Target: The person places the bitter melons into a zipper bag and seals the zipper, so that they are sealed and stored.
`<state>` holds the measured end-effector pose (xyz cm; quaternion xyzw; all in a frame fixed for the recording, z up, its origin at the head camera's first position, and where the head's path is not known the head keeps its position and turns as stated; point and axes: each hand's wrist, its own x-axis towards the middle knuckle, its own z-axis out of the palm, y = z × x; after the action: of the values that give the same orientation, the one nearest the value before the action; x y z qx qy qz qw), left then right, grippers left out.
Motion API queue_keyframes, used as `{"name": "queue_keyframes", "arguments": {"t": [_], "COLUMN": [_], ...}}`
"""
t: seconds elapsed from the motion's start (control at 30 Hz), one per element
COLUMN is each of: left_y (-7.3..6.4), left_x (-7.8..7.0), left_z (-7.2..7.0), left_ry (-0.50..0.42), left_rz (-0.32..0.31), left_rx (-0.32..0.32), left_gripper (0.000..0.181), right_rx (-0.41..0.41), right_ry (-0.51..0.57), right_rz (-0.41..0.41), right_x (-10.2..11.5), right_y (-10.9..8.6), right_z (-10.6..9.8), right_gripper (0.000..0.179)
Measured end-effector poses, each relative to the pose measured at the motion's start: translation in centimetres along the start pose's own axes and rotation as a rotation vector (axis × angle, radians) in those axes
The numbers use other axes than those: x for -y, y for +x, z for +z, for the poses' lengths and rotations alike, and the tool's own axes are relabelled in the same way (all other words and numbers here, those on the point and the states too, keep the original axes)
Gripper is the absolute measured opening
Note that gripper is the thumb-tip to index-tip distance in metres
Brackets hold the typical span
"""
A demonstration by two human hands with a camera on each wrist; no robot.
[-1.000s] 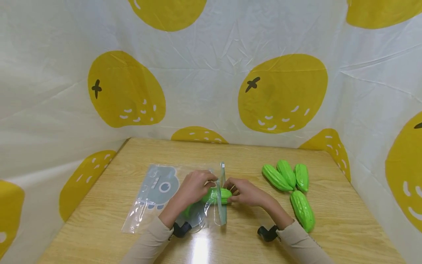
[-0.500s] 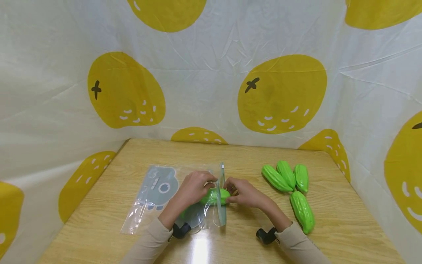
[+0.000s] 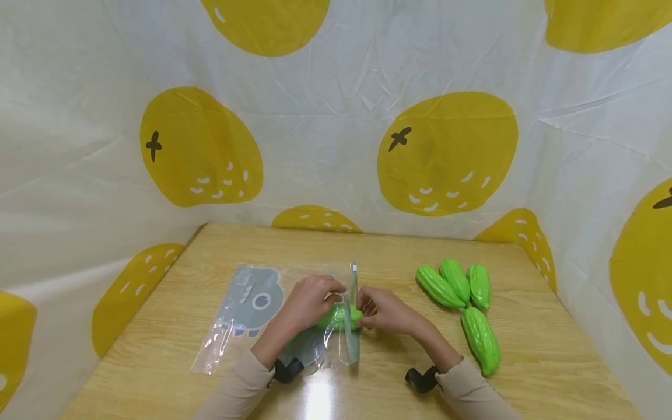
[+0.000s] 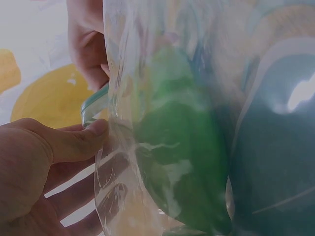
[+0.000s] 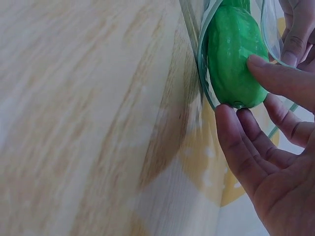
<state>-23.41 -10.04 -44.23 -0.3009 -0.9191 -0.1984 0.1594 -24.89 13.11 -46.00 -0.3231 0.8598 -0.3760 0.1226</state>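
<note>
A clear plastic zip bag printed with a grey one-eyed cartoon figure lies on the table, its mouth facing right and standing open. My left hand pinches the upper edge of that mouth between thumb and fingers. Mostly inside the bag lies a ridged green bitter melon, seen through the plastic in the left wrist view. My right hand holds its outer end, thumb on its side and fingertips at the tip. Behind it, deeper in the bag, another green piece shows in the right wrist view.
Several more bitter melons lie grouped on the right side of the wooden table. A white cloth with yellow fruit prints hangs behind the table and along both sides.
My right hand has moved slightly left, and the bitter melon has slid farther into the bag, with less of it outside the mouth. The left hand keeps its hold on the edge.
</note>
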Motion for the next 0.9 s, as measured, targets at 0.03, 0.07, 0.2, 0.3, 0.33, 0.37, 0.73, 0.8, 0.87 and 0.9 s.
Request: {"name": "queue_keyframes", "arguments": {"t": [0.03,0.07,0.2,0.3,0.33,0.37,0.73,0.8,0.87,0.9], "left_y": [0.0,-0.1,-0.2,-0.2,-0.2,-0.1,-0.1,-0.1,-0.1,0.0], "left_x": [0.0,0.0,0.0,0.0,0.0,0.0,-0.1,-0.1,-0.1,-0.1], "left_z": [0.1,0.1,0.1,0.1,0.1,0.1,0.1,0.1,0.1,0.1], "left_ry": [0.000,0.001,0.004,0.009,0.011,0.013,0.019,0.017,0.013,0.009], "left_rz": [-0.001,-0.001,-0.005,-0.004,-0.003,-0.001,0.012,0.014,0.015,0.017], "left_rx": [0.001,0.001,-0.001,-0.006,-0.007,-0.009,-0.024,-0.028,-0.034,-0.036], "left_gripper": [0.015,0.015,0.015,0.015,0.015,0.015,0.015,0.015,0.015,0.015], "right_rx": [0.000,0.001,-0.003,-0.007,-0.010,-0.010,0.002,0.011,0.027,0.037], "right_ry": [0.003,0.006,0.013,0.030,0.039,0.051,0.182,0.227,0.279,0.310], "right_rz": [0.002,0.004,0.009,0.010,0.008,0.008,-0.014,-0.030,-0.042,-0.048], "right_x": [0.0,0.0,0.1,0.2,0.2,0.2,-0.1,-0.3,-0.5,-0.6], "right_y": [0.0,0.0,0.2,0.3,0.3,0.4,0.7,0.8,0.8,0.9], "right_z": [0.1,0.2,0.4,0.4,0.5,0.5,1.4,1.5,1.7,1.7], "right_gripper": [0.030,0.030,0.031,0.030,0.030,0.029,0.020,0.018,0.016,0.017]}}
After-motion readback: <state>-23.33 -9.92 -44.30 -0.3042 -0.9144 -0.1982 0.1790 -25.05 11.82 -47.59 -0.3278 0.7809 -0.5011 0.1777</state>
